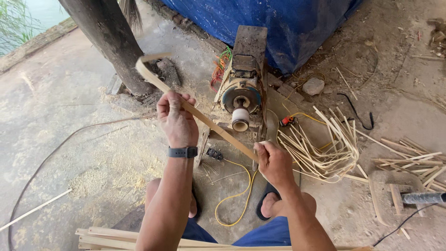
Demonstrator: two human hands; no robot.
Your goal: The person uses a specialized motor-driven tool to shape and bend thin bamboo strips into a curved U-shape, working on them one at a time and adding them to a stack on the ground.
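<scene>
1. A long, thin bamboo strip (pixel 204 122) runs on a slant through the middle of the frame, from a bent end at the upper left near the dark post (pixel 109 39) down to the lower right of centre.
2. The left hand (pixel 176 118), with a dark watch (pixel 182 152) on its wrist, sits left of centre; its grip is closed around the strip, fingers curled over it.
3. The right hand (pixel 274 162), just right of centre and lower, pinches the strip's lower end between thumb and fingers.
4. Behind the strip, at upper centre, a worn motor machine (pixel 241 93) stands on the floor, with a pale roller (pixel 240 119) at its front and coloured wires (pixel 222 62) at its left side.
5. A yellow cable (pixel 232 197) loops across the floor below the machine, between the person's feet in dark sandals (pixel 265 202).
6. To the right of the machine lies a tangled heap of pale strips (pixel 325 148); further right, at the frame's edge, is another loose pile of cut strips (pixel 416 160).
7. A blue tarpaulin (pixel 278 25) fills the top centre and right.
8. Sawdust (pixel 107 179) is scattered on the concrete floor at lower left, and flat wooden slats (pixel 111 237) lie along the bottom edge.
</scene>
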